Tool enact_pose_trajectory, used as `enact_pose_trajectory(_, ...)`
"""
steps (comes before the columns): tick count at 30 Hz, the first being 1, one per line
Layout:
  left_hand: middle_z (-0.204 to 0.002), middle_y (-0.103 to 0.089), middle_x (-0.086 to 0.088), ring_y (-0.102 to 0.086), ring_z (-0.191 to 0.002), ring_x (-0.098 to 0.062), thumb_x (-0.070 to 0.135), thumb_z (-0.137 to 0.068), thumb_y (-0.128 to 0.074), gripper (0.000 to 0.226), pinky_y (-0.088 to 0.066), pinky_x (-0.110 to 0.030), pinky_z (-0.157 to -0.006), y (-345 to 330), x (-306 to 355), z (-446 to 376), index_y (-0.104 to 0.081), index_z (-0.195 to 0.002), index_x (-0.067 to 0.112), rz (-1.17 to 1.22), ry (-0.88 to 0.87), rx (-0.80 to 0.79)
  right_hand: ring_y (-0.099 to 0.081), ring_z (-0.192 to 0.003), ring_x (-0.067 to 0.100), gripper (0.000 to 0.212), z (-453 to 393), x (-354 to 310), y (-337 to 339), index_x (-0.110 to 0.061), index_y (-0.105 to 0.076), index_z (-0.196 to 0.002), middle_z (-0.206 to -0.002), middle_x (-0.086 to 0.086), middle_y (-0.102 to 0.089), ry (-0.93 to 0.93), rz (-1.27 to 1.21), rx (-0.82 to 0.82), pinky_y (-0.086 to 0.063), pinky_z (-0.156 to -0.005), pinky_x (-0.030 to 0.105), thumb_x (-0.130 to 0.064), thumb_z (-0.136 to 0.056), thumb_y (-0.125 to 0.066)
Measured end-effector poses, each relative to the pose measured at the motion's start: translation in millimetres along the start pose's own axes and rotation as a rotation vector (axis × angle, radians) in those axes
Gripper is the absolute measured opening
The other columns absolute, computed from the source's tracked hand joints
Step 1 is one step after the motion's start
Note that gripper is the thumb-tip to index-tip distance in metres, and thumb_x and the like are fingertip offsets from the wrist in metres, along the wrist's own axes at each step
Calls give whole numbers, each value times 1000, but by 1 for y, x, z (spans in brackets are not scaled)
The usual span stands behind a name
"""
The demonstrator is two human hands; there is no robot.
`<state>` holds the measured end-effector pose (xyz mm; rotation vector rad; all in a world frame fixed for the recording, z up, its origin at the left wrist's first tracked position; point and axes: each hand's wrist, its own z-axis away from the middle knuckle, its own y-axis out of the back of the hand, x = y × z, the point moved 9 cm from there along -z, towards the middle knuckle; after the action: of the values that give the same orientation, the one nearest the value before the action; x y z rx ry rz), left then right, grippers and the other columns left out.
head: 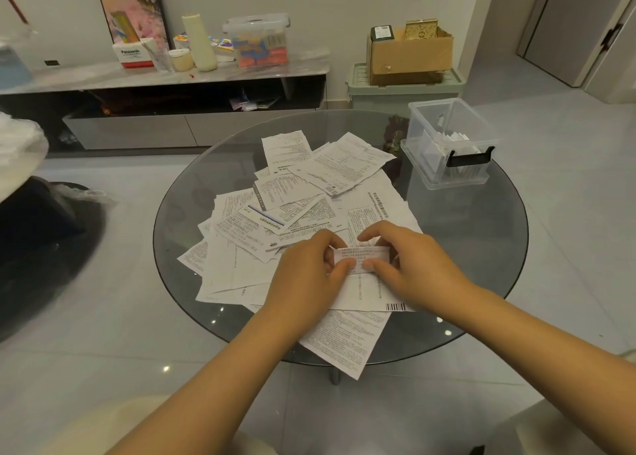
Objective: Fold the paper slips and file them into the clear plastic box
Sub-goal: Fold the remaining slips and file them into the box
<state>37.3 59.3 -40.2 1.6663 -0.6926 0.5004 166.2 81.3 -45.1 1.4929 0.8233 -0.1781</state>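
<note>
A small folded paper slip point(360, 257) with printed text is held just above the pile, near the table's front. My left hand point(306, 272) pinches its left end and my right hand point(409, 265) pinches its right end, thumbs on the near edge. A loose pile of printed paper slips point(296, 199) covers the middle of the round glass table point(481, 248). The clear plastic box point(451, 141) with a black latch stands at the table's far right, open on top, with several folded slips inside.
One long slip point(344, 344) hangs over the table's front edge. Behind the table are a low TV cabinet point(165, 75) with boxes and bottles, a green bin point(402, 89) carrying a cardboard box, and a dark stool point(38, 227) at left.
</note>
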Motion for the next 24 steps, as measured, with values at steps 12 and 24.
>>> enact_pose_trajectory(12,-88,-48,15,-45,-97,-9,36,-78,-72,37,-27,-31,-92,-3,-15,-11,-51,-108,36,-79,146,13,-28,-117,16,40,-1,8,-9,-46,-37,-136,-135,-10,-35,-47,370,5,-22,-93,28,-39,-97,-37)
enact_pose_trajectory(24,-115,-64,19,-49,-114,3,25,-86,-56,25,-15,-23,-93,-10,9,4,-71,-104,32,-274,-239,-70,10,-142,22,47,2,29,-20,-51,-1,-143,-156,-12,9,-90,500,-203,7,-111,39,-49,-96,-4)
